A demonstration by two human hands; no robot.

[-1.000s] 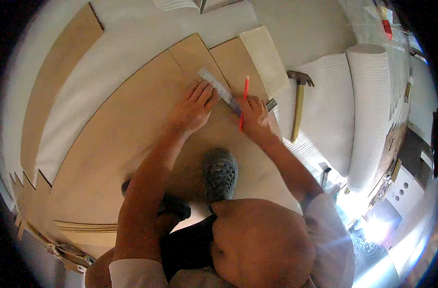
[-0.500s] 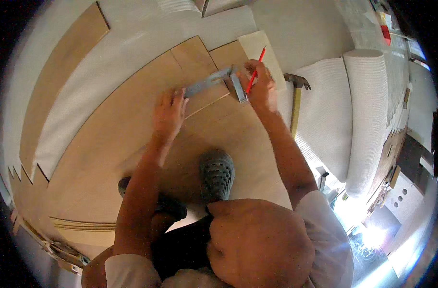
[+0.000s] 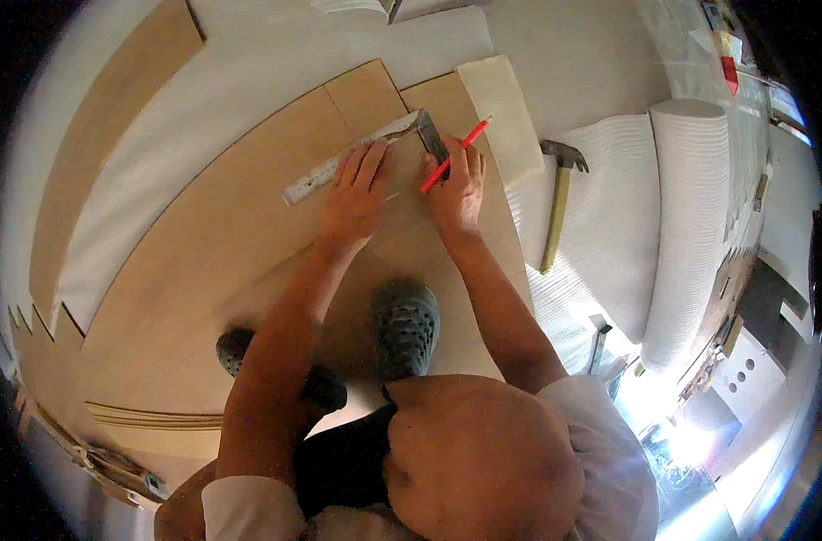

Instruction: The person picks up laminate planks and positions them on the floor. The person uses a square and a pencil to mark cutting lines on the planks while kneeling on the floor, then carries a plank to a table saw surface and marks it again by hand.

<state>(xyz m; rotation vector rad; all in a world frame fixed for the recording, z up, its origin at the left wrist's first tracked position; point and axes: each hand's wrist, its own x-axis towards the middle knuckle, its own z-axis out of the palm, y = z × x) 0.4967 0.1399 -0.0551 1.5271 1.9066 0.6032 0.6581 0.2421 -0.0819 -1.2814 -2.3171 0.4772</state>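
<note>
A carpenter's square lies across the tan floorboards (image 3: 204, 234), its pale blade (image 3: 310, 182) reaching out to the left. My left hand (image 3: 352, 198) rests over that blade, fingers stretched flat on it and the thumb hidden. At the square's dark stock (image 3: 431, 135) is my right hand (image 3: 458, 194), closed around a red pencil (image 3: 472, 135). The pencil slants up to the right, tip away from the board. Right-hand fingertips touch or nearly touch the stock; which of these, I cannot tell.
A claw hammer (image 3: 558, 207) lies to the right on white foam sheet, beside a foam roll (image 3: 690, 225). One cream piece (image 3: 501, 117) is beyond my right hand. Far left lies a loose board strip (image 3: 95, 153). My shoe (image 3: 406, 329) stands on the boards.
The square has come down flat and shifted left, its blade now sticking out past my left hand. My left hand moved right along it; my right hand moved left, tilting the pencil flatter.
</note>
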